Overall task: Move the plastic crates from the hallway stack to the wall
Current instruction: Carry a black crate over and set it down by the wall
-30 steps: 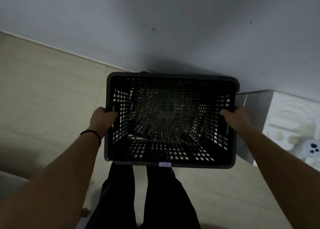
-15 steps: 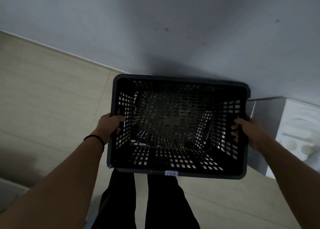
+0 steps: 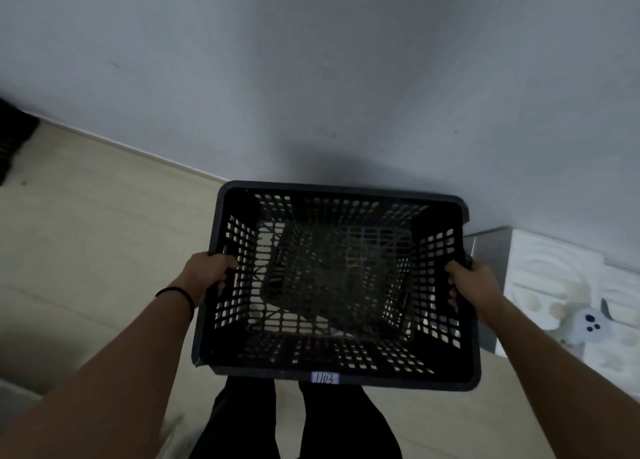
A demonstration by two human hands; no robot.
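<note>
Facing the wall [image 3: 311, 77], a black lattice crate [image 3: 332, 372] is gripped at both side rims by left hand [image 3: 207, 275] and right hand [image 3: 476, 285], apparently awaiting lowering to the floor [image 3: 86, 233].

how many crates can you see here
1. The black crate is held in front of the person, close to the wall, with the left hand and right hand on its two short sides. Any others are out of view.
</note>
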